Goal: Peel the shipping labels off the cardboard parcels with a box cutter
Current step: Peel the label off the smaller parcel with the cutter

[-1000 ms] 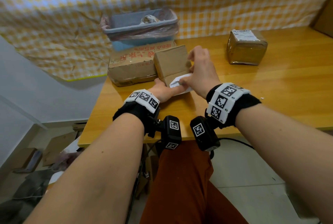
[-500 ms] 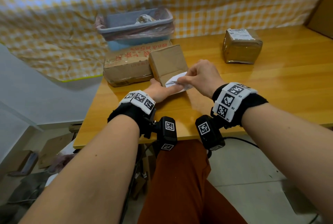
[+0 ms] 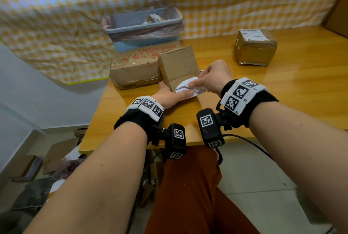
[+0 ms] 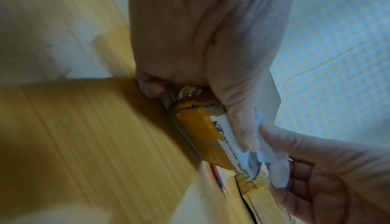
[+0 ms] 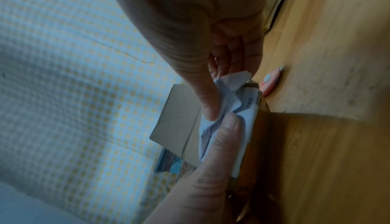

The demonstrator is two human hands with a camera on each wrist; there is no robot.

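A small brown cardboard parcel (image 3: 178, 66) is standing tilted on the glossy yellow wooden counter (image 3: 282, 90), leaning back toward a larger flat cardboard box with red printing (image 3: 135, 64) just behind it. The left hand (image 3: 170, 95) is gripping the parcel's near lower corner, its thumb lying across the near face and pressing on the white paper shipping label (image 3: 188, 87), the other fingers curling under the parcel's edge in the left wrist view. The right hand (image 3: 212, 76) is pinching the crumpled, partly lifted end of that label between thumb and forefinger; the rest of the label is lying on the parcel's face beside orange-brown tape (image 4: 202, 127). A small pink box cutter (image 5: 271, 81) is lying on the counter just beyond the parcel, apart from both hands. Behind the flat box, a blue plastic bin lined with a pinkish bag (image 3: 143, 26) is holding crumpled paper. Well to the right, a squat tape-wrapped cardboard parcel (image 3: 255, 49) is sitting with a white label on its top. A yellow-and-white checked cloth (image 3: 56, 17) is hanging along the back.
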